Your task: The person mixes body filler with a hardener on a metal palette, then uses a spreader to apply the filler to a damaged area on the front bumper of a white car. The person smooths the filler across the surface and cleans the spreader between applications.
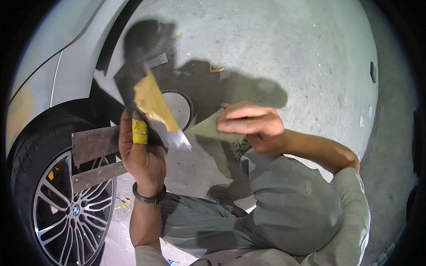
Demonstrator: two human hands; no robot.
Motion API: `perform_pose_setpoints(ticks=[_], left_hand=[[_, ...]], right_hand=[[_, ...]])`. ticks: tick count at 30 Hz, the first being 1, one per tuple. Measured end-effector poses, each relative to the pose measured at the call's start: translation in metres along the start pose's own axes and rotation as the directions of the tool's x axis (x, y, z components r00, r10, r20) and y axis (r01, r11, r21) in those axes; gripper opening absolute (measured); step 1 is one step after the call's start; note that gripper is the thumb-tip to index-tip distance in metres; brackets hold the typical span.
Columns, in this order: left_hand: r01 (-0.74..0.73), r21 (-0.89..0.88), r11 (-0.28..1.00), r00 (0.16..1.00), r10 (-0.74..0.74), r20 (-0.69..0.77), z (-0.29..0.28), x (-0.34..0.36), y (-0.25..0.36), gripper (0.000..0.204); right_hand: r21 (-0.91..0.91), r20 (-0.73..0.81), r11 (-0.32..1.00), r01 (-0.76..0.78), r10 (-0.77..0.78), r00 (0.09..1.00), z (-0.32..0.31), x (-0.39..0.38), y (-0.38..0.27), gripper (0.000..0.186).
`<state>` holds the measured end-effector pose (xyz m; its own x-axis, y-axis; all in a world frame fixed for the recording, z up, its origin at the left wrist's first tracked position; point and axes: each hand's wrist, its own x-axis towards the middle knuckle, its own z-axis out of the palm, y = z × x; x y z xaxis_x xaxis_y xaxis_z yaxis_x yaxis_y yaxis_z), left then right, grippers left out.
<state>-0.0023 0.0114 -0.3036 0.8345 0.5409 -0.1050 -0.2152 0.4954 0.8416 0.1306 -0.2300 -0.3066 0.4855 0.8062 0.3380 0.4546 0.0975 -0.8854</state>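
Several flat metal putty spreaders [95, 144] are in my left hand [144, 159], and two of their rusty blades stick out to the left. A finger of that hand has yellow tape [140, 131] round it. Beyond the fingers, a bright blade carries a thick smear of tan putty [155, 104]; its edge is blurred. My right hand [259, 126] pinches a thin olive-green flat piece [206, 127] with a pointed end, whose exact kind I cannot tell. Its tip lies close to the putty-covered blade; whether they touch is unclear.
To the left stands a light-coloured car [75, 80] with tan patches on its panel and a spoked wheel [73, 208]. A round tin [179, 111] is on the concrete floor [310, 57] beyond my hands. A tan scrap [216, 68] and a grey strip [157, 60] lie farther off.
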Motion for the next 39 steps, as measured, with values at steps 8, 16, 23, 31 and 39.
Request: perform_pose_setpoints(ticks=[8,16,23,31,39], left_hand=[[-0.185,0.228,0.956,0.97,0.215,-0.113,-0.003,-0.002,-0.026,0.027],[-0.247,0.291,0.924,0.941,0.301,-0.155,-0.03,0.001,0.011,0.023],[-0.177,0.251,0.952,0.964,0.218,-0.15,-0.058,-0.027,0.037,0.021],[0.012,0.127,0.992,0.947,0.029,-0.32,-0.071,-0.057,0.033,0.027],[0.203,0.069,0.977,0.834,-0.136,-0.536,-0.074,-0.074,0.023,0.034]], right_hand=[[0.548,0.104,0.749,-0.372,0.38,0.919,0.02,0.017,-0.004,0.024],[0.071,0.275,0.744,-0.665,0.626,0.729,0.077,0.051,0.051,0.03],[-0.575,0.11,0.808,-0.124,0.226,0.968,0.116,0.066,0.136,0.039],[-0.797,0.278,0.594,0.112,0.195,0.941,0.129,0.211,0.281,0.044],[-0.451,0.131,0.837,-0.31,0.405,0.905,0.112,0.191,0.27,0.037]])
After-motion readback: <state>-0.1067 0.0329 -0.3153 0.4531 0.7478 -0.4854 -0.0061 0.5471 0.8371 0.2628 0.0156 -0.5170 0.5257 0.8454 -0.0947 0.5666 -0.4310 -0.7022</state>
